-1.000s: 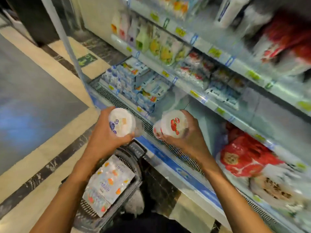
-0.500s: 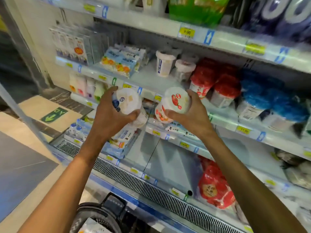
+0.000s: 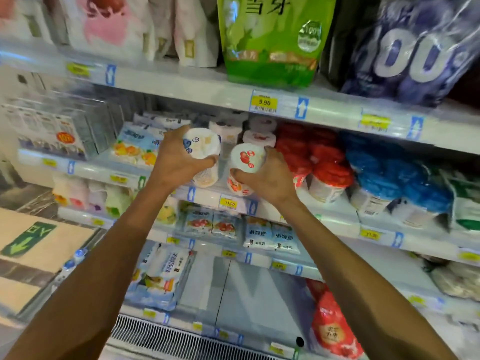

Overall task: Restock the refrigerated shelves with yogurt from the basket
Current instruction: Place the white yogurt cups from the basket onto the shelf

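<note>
Both cups have risen to the shelf [image 3: 213, 196]: left hand [image 3: 176, 162] grips blue-printed yogurt [image 3: 201, 144], right hand [image 3: 270, 178] strawberry-printed yogurt [image 3: 246, 158].

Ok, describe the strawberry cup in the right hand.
The strawberry cup is a white, plastic-looking tub with red strawberry print on its lid and side. It is sealed and tilted, lid toward the camera. The right hand grips it from the right and below, at the front edge of the shelf, beside the cup in the left hand.
</note>
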